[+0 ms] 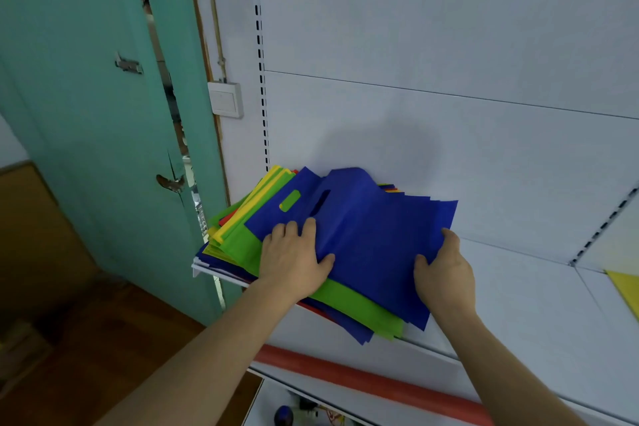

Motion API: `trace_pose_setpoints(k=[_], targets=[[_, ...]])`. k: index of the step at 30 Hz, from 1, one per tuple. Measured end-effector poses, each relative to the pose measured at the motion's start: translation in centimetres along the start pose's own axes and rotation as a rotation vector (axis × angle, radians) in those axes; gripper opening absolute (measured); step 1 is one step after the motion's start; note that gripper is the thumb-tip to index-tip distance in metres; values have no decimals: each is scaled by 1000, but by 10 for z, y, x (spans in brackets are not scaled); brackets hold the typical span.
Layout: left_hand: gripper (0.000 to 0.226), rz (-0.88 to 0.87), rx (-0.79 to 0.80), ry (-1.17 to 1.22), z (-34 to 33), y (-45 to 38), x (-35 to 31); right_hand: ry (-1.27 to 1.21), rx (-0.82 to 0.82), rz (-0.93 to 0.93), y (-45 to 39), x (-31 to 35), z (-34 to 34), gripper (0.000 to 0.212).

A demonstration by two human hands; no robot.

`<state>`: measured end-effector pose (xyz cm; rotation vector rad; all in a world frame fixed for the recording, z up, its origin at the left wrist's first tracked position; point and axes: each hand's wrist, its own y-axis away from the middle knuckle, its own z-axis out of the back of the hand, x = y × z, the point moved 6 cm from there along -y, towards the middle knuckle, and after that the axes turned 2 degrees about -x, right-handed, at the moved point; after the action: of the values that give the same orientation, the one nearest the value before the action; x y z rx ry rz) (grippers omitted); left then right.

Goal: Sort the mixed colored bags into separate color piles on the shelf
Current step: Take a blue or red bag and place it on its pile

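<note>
Right hand (444, 273) fingers pinching blue bag (373, 239), left hand (294, 258) flat on pile (238, 239), yellow bag (626, 290) apart.

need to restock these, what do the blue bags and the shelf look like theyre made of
Blue bags: likely thin non-woven fabric, matte; the top one bends softly where the right hand grips its edge, and it has a die-cut handle slot. Shelf: probably painted metal, smooth white with a faint sheen and slotted uprights.
</note>
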<state>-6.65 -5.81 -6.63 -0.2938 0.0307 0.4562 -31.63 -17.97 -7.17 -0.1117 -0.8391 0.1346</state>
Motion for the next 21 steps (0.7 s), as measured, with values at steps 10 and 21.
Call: trace_pose_setpoints(k=[10, 21], targets=[[113, 47, 131, -159, -4, 0, 10, -22, -79, -24, -5, 0, 11, 48], [102, -104, -16, 37, -1, -1, 4, 69, -77, -63, -4, -3, 15, 10]])
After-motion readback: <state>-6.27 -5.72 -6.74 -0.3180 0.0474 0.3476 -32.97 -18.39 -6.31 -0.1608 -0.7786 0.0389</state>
